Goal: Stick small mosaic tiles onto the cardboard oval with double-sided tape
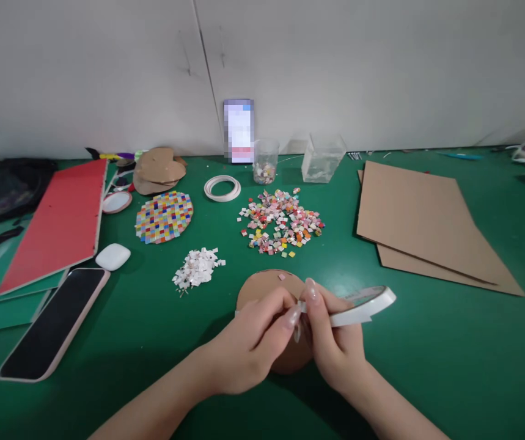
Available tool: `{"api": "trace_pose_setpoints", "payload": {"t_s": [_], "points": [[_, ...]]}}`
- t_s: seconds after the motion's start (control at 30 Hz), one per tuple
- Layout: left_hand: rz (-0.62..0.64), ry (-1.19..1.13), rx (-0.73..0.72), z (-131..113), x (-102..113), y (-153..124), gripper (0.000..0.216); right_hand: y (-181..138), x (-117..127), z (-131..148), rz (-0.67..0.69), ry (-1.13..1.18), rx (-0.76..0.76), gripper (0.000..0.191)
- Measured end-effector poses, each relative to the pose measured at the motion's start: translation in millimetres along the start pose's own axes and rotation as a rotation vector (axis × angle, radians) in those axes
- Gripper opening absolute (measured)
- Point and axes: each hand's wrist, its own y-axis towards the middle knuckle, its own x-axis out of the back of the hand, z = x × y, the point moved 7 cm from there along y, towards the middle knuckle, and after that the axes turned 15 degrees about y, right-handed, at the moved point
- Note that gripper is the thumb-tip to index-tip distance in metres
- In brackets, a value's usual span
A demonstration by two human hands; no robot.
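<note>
Over a round piece of cardboard (262,284) my two hands meet, fingertips close together. My right hand (335,330) is closed, with a roll of white double-sided tape (372,307) hooked in its fingers. My left hand (262,339) pinches a small white bit of tape (302,307) between thumb and forefinger, right by the right thumb. One small pink tile (282,277) lies near the far edge of the cardboard. Part of the round is hidden under my hands. Beyond it spreads a pile of coloured mosaic tiles (285,220).
Left of centre lie white paper scraps (198,269), a mosaic-covered disc (165,217) and another tape roll (222,188). A phone (55,324) and red board (55,220) are at left. Cardboard sheets (418,226) lie right. A tile cup (264,165) and clear box (321,160) stand behind.
</note>
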Motion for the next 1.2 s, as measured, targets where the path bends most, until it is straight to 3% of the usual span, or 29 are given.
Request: {"api": "trace_pose_setpoints", "payload": {"t_s": [0.27,0.4,0.57,0.7,0.9,1.2], "points": [[-0.115,0.056,0.037,7.6,-3.8,-0.9,0.03,-9.7,-7.6,-8.4,0.015,-0.005,-0.029,0.029],[-0.22,-0.006,0.053,12.5,-7.0,-0.4,0.034,-16.6,-9.0,-13.8,-0.055,-0.035,-0.036,0.027],[-0.266,-0.169,0.095,18.5,-14.0,1.7,0.036,-20.1,-9.5,-17.1,-0.108,-0.065,-0.037,0.027],[-0.322,0.026,0.069,16.7,-10.4,1.0,0.032,-22.1,-9.2,-21.9,-0.099,-0.124,-0.055,0.03],[-0.363,0.183,-0.032,9.9,-4.9,-0.4,0.027,-25.8,-10.5,-17.9,-0.075,-0.284,0.06,0.027],[-0.359,0.167,-0.02,7.4,-1.1,-0.2,0.032,-20.0,-16.5,1.4,-0.026,-0.476,0.221,0.025]]}}
